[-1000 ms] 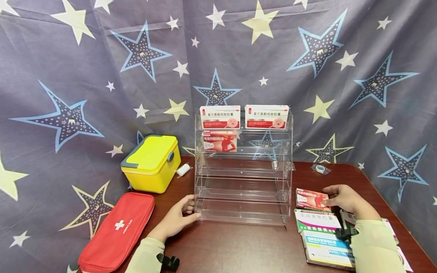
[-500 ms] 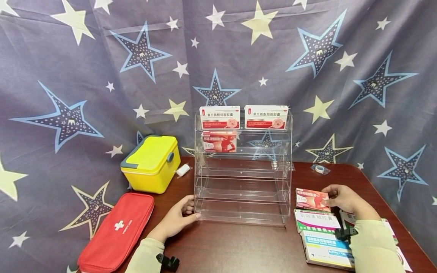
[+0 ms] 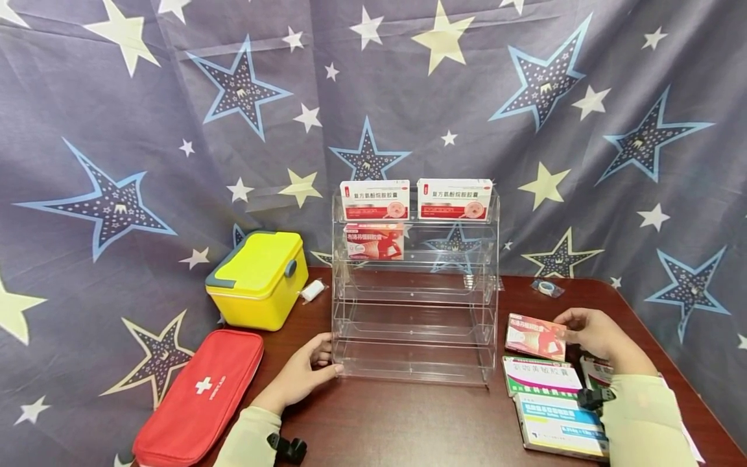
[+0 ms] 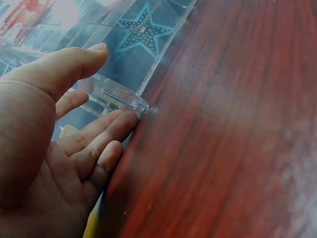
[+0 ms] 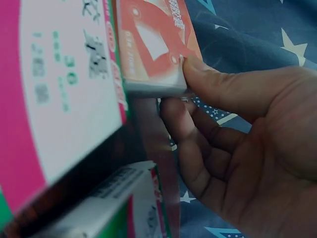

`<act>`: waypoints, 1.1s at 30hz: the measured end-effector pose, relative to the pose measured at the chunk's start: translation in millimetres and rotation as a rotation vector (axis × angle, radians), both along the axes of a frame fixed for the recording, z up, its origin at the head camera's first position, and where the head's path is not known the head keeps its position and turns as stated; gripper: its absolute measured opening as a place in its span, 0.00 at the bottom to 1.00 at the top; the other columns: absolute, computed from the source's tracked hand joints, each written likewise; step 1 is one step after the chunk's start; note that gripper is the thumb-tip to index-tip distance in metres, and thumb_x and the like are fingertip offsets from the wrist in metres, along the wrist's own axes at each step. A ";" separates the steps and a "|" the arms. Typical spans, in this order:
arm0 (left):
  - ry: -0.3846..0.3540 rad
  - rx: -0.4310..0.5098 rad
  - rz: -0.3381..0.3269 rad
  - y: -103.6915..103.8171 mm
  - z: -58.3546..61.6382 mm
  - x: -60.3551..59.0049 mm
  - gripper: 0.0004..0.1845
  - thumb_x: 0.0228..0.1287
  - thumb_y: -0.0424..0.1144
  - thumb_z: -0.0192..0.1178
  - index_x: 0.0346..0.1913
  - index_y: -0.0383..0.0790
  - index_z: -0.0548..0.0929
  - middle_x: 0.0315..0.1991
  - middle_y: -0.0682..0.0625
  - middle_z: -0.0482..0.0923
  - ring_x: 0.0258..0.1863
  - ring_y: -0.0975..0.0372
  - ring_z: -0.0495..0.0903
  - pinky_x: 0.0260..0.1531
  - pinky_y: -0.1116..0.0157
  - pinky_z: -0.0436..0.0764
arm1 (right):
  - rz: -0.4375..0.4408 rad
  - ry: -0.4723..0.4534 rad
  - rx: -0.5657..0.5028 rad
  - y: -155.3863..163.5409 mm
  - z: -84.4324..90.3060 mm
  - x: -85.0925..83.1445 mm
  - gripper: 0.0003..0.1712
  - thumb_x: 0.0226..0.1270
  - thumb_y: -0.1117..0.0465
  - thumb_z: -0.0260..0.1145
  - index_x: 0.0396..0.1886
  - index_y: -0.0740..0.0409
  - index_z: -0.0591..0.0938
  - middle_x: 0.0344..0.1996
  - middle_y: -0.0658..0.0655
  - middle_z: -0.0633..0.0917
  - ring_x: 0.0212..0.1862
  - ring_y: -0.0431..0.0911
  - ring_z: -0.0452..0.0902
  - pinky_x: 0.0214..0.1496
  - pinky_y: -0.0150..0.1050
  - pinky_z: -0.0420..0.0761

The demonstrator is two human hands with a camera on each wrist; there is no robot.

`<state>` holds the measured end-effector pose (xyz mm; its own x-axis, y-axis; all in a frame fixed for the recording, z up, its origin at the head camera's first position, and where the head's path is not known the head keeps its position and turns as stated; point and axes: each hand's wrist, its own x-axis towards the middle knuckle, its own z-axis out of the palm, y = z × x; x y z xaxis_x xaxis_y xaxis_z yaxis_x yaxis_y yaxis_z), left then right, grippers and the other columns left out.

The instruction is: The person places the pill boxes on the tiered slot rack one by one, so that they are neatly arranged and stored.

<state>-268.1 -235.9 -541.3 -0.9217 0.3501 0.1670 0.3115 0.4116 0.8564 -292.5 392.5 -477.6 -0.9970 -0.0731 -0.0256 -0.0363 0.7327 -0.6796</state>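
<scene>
My right hand (image 3: 596,334) pinches the right end of a red-and-white medicine box (image 3: 535,336), thumb on top and fingertips beneath in the right wrist view. The box is tilted up over a green-and-white medicine box (image 3: 539,376). My left hand (image 3: 300,373) touches the lower left corner of a clear acrylic display rack (image 3: 412,332); in the left wrist view its fingertips (image 4: 130,118) meet the base corner and its thumb stands apart. Two white-and-red boxes (image 3: 375,200) stand on the rack's top tier. Below the left one stands a red box (image 3: 373,242) matching the pinched one.
A blue-and-white box (image 3: 560,425) lies nearest on the right, and another box (image 3: 596,375) is partly hidden under the right wrist. On the left are a yellow lidded case (image 3: 257,279), a red first-aid pouch (image 3: 201,395) and a wrapped white roll (image 3: 313,290). A wrapped tape roll (image 3: 547,288) lies behind.
My right hand has raised the red medicine box slightly and tilted it up from where it lay. The left hand and the rack have stayed in place.
</scene>
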 end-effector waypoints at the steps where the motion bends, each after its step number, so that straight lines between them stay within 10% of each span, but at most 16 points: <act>1: -0.001 0.002 -0.001 0.3 0.3 0.0 0.34 0.67 0.43 0.74 0.71 0.44 0.72 0.53 0.46 0.83 0.48 0.56 0.84 0.51 0.63 0.80 | -0.008 0.004 0.002 1.2 0.5 0.4 0.14 0.70 0.64 0.73 0.50 0.67 0.84 0.38 0.59 0.85 0.37 0.52 0.78 0.34 0.45 0.80; 7: 0.006 0.004 -0.012 2.1 1.9 0.2 0.34 0.67 0.43 0.74 0.72 0.43 0.72 0.52 0.46 0.83 0.48 0.56 0.84 0.51 0.63 0.80 | -0.074 0.094 -0.004 5.9 8.6 4.2 0.14 0.68 0.65 0.73 0.50 0.67 0.85 0.38 0.61 0.87 0.36 0.52 0.79 0.32 0.43 0.80; 13: 0.015 0.008 -0.002 0.5 1.7 -0.1 0.34 0.66 0.43 0.75 0.71 0.44 0.72 0.52 0.46 0.82 0.48 0.56 0.84 0.51 0.61 0.80 | -0.254 0.374 -0.020 0.9 42.9 15.8 0.16 0.69 0.56 0.75 0.49 0.63 0.87 0.34 0.52 0.89 0.31 0.35 0.78 0.30 0.32 0.75; 20: -0.001 0.012 0.010 -2.8 2.1 1.0 0.34 0.66 0.42 0.75 0.71 0.44 0.73 0.53 0.45 0.82 0.49 0.56 0.84 0.52 0.61 0.80 | -0.471 0.585 -0.429 -30.1 108.3 29.5 0.17 0.66 0.62 0.78 0.52 0.62 0.88 0.31 0.33 0.84 0.29 0.24 0.81 0.25 0.22 0.74; 25: -0.001 0.019 0.006 -2.6 1.9 0.8 0.34 0.66 0.42 0.74 0.71 0.42 0.73 0.54 0.43 0.82 0.49 0.55 0.83 0.52 0.61 0.80 | -0.353 0.752 -0.649 -66.9 162.2 26.3 0.17 0.61 0.70 0.78 0.50 0.69 0.88 0.33 0.45 0.89 0.32 0.34 0.87 0.30 0.22 0.78; 33: -0.004 0.012 0.013 1.0 -0.9 0.3 0.34 0.66 0.42 0.75 0.71 0.43 0.72 0.53 0.46 0.83 0.48 0.58 0.84 0.51 0.62 0.80 | -0.171 0.806 -0.320 -124.0 206.9 -1.2 0.14 0.64 0.60 0.80 0.47 0.60 0.90 0.30 0.42 0.90 0.28 0.27 0.82 0.23 0.25 0.70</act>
